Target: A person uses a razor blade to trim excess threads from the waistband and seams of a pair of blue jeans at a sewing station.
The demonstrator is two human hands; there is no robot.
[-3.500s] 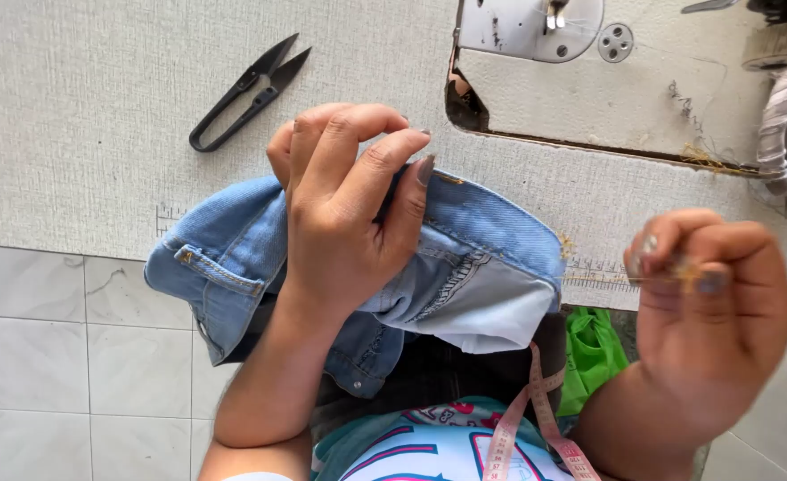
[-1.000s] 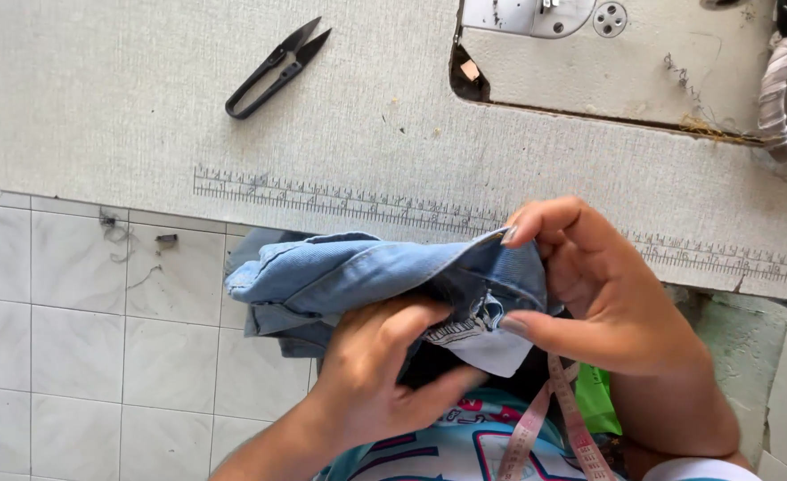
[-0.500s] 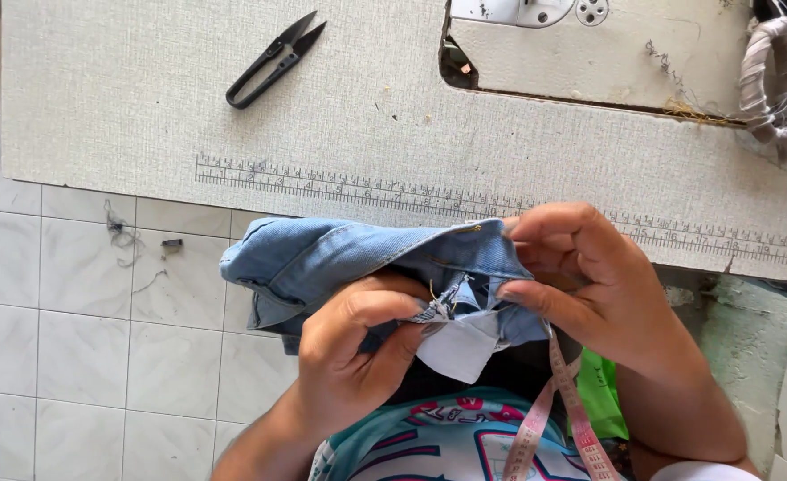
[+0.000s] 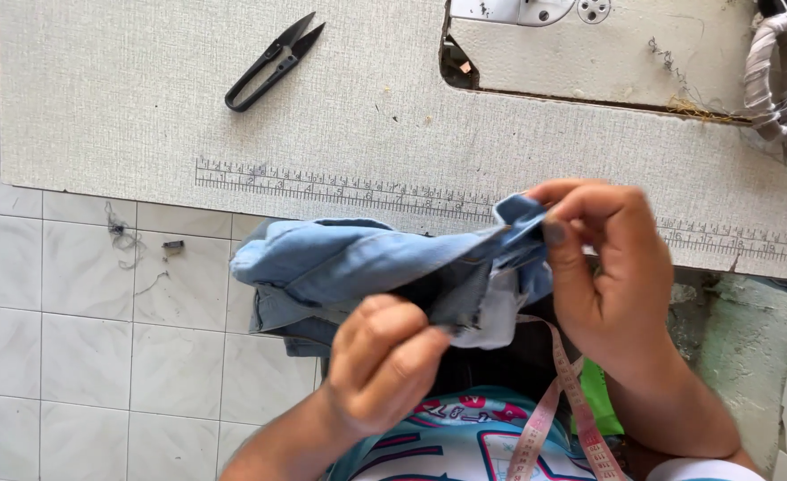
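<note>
Both hands are gripping the denim garment (image 4: 366,263), now stretched out in front of the surface (image 4: 144,107) edge instead of bunched as half a second ago. The right hand (image 4: 611,267) is pinching its upper corner, raised higher; the left hand (image 4: 384,361) is clamping the lower fold, its grip closed tighter. The black thread snips (image 4: 273,62) are lying unmoved on the surface.

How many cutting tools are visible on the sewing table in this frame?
1. A pair of black thread snips lies on the sewing table, toward its far left, apart from both hands. Others may sit outside the view or under the denim garment.
</note>
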